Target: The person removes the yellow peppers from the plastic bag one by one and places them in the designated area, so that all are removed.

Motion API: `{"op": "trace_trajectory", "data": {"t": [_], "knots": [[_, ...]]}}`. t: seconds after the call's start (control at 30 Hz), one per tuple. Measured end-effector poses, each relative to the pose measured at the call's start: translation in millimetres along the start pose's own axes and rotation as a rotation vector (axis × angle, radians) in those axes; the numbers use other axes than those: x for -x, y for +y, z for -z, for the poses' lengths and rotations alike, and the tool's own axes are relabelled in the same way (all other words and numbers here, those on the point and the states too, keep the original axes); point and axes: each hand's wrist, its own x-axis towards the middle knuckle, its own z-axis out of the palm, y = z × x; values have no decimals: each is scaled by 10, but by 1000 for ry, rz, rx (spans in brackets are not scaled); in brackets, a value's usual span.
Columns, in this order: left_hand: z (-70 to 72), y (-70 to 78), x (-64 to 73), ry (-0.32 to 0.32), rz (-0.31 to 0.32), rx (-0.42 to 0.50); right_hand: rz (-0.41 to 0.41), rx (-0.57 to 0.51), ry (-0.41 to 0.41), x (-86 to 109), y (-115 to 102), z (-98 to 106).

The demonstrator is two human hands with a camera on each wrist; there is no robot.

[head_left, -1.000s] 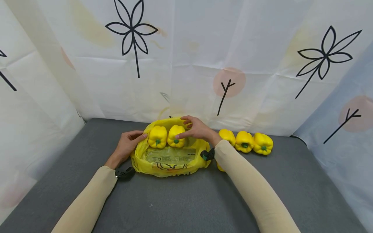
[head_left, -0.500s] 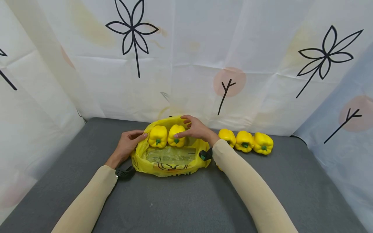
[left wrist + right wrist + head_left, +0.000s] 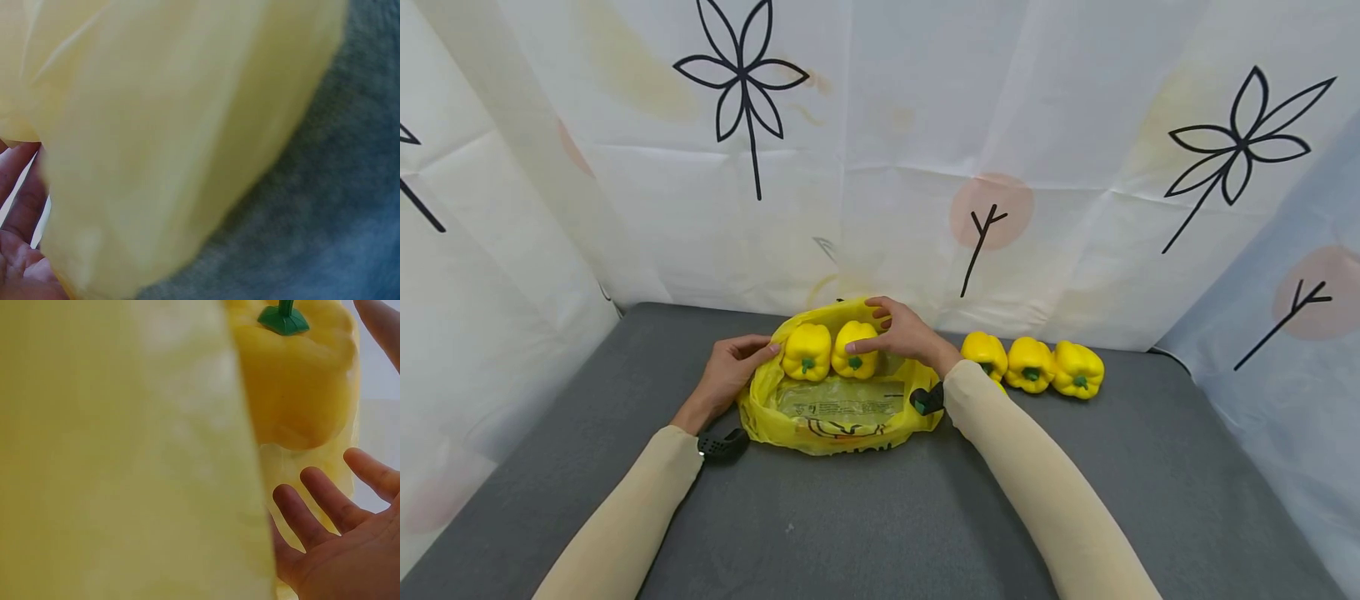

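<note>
A yellow plastic bag stands on the grey table with its mouth spread wide. Inside, along its back wall, two yellow bell peppers sit side by side, a left one and a right one, green stems toward me. My left hand pinches the bag's left rim between thumb and fingers; the left wrist view is mostly filled by the bag. My right hand is at the bag's back right, fingers spread beside the right pepper. In the right wrist view, those fingers stand apart from a pepper.
More yellow bell peppers stand in a row right of the bag: one by my right sleeve, a middle one and an outer one. A bit of yellow shows behind the sleeve. A patterned white curtain hangs behind the table.
My right forearm has shifted slightly left, and the right thumb has eased a little left across the right pepper. The left hand and the bag have barely moved.
</note>
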Motion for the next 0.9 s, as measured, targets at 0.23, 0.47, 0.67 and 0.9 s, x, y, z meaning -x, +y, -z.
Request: {"op": "trace_trajectory", "data": {"t": [0.23, 0.47, 0.67, 0.9], "knots": [[-5, 13, -1, -7, 8, -3, -16, 0, 6, -9, 8, -25], [-4, 1, -3, -8, 0, 4, -13, -9, 1, 1, 6, -45], [0, 2, -3, -10, 1, 6, -12, -7, -12, 3, 10, -57], [-4, 9, -3, -9, 8, -1, 11, -11, -24, 10, 31, -71]]}}
